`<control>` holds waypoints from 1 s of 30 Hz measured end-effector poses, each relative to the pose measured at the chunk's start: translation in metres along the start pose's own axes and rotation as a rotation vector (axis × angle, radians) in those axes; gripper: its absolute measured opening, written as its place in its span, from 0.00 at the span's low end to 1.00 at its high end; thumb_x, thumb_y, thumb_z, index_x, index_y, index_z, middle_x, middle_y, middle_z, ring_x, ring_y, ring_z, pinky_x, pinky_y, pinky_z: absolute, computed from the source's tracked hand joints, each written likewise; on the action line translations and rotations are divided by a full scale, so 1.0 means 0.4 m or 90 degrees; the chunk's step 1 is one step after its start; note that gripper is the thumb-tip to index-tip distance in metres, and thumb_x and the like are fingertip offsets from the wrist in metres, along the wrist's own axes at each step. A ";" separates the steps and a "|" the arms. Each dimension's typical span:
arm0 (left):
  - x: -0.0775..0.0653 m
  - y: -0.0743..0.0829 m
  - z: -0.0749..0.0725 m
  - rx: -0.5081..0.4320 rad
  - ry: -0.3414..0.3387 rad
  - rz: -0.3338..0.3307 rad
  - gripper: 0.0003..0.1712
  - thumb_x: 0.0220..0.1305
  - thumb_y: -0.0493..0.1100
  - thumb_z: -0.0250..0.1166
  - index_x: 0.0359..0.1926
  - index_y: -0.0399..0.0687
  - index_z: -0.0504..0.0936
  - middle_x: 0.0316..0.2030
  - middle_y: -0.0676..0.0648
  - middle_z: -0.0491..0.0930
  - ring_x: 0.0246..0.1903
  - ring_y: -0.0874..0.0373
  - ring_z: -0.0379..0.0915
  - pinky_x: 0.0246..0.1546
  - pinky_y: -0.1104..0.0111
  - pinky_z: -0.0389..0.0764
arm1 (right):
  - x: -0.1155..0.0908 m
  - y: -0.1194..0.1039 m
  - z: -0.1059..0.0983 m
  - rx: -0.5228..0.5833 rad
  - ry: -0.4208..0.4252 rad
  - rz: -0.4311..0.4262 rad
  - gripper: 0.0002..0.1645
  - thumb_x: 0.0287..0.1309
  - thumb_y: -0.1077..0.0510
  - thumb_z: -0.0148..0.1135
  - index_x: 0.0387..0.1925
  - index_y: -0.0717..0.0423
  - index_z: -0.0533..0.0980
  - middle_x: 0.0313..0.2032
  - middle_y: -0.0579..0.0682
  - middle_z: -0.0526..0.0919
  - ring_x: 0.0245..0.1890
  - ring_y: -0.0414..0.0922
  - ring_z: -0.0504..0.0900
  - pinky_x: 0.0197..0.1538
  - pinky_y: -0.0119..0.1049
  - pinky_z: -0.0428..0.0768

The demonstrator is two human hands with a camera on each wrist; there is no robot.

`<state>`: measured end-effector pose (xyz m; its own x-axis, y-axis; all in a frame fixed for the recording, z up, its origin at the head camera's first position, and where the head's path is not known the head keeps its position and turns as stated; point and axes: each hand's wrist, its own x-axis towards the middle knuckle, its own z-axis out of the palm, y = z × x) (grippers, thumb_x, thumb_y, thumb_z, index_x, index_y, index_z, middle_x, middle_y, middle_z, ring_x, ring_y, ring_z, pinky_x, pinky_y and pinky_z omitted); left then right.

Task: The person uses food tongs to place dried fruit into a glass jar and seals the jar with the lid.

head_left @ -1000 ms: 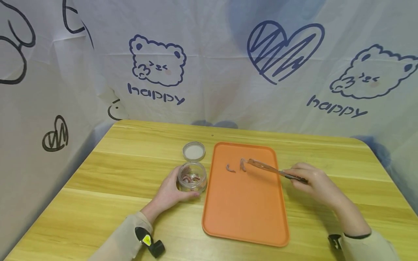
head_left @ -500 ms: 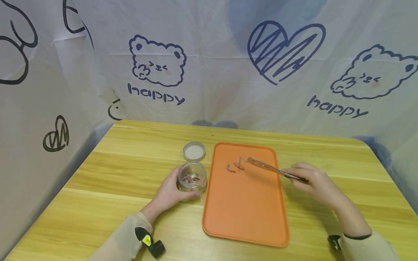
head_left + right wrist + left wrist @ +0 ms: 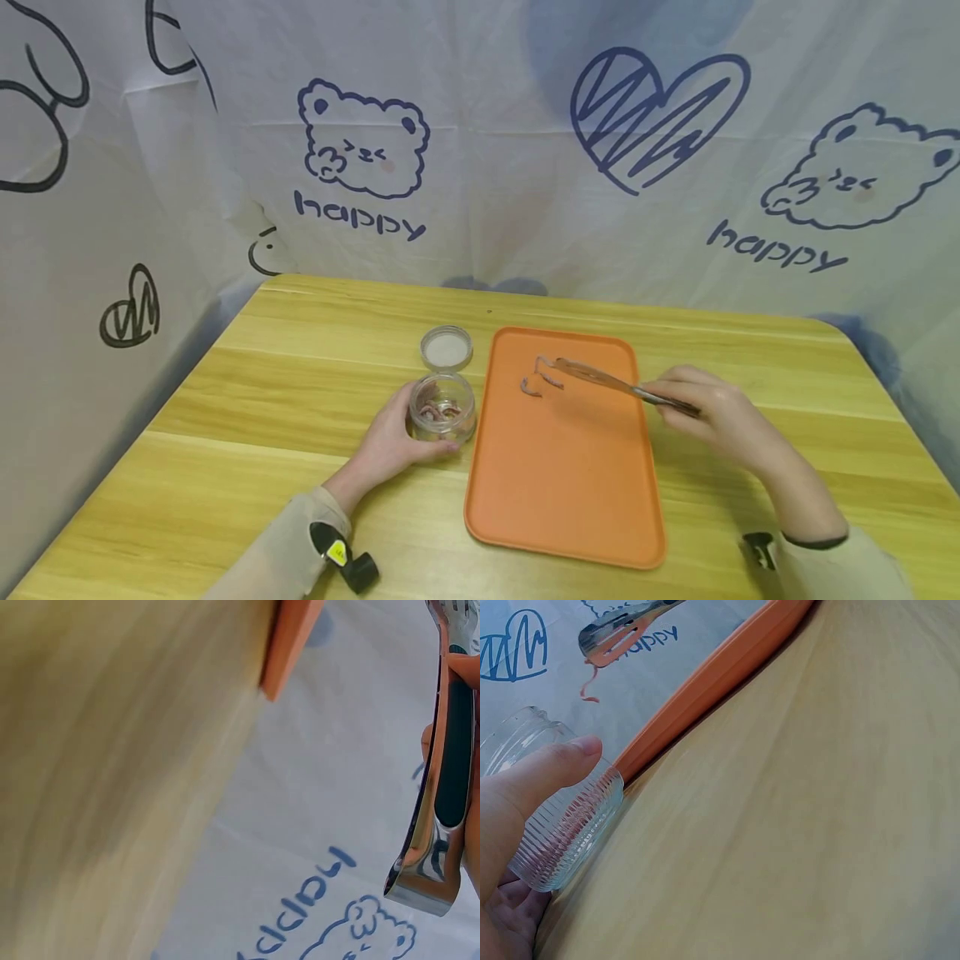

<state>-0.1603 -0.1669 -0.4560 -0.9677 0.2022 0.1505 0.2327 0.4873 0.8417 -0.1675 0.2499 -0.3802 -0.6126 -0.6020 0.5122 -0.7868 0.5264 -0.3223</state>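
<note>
My left hand (image 3: 384,440) grips a ribbed clear glass jar (image 3: 444,429) from its left side, thumb along the near side. Several reddish worm-like strands (image 3: 441,412) lie inside the jar. In my right hand (image 3: 716,417) is a pair of metal tongs (image 3: 600,377) with dark handle grips (image 3: 454,750). From the tongs' slotted tip (image 3: 615,637) dangles a thin, curled worm-like strand (image 3: 585,690), above the orange tray (image 3: 566,483). Another short curved strand (image 3: 528,388) lies on the tray, left of the tongs.
A round lid (image 3: 446,347) with a pale inside lies just behind the jar. The tray stands right beside the jar on a wood-grain table (image 3: 300,417). A white cloth (image 3: 510,208) printed with bears and hearts hangs behind the table.
My right hand has shifted the tongs slightly left, and the dangling strand has moved left toward the one on the tray, swinging and changing shape. My left hand stays on the jar.
</note>
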 end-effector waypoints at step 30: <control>0.001 -0.001 0.002 -0.004 0.000 0.005 0.56 0.34 0.52 0.83 0.65 0.46 0.65 0.56 0.45 0.73 0.58 0.50 0.67 0.62 0.54 0.65 | 0.154 -0.082 0.076 0.066 -0.012 -0.120 0.19 0.47 0.72 0.67 0.43 0.59 0.82 0.38 0.45 0.80 0.31 0.38 0.71 0.30 0.29 0.72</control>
<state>-0.1608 -0.1665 -0.4569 -0.9660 0.2054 0.1568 0.2391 0.4802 0.8440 -0.1814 0.1774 -0.3622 -0.4541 -0.6961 0.5560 -0.8907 0.3395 -0.3024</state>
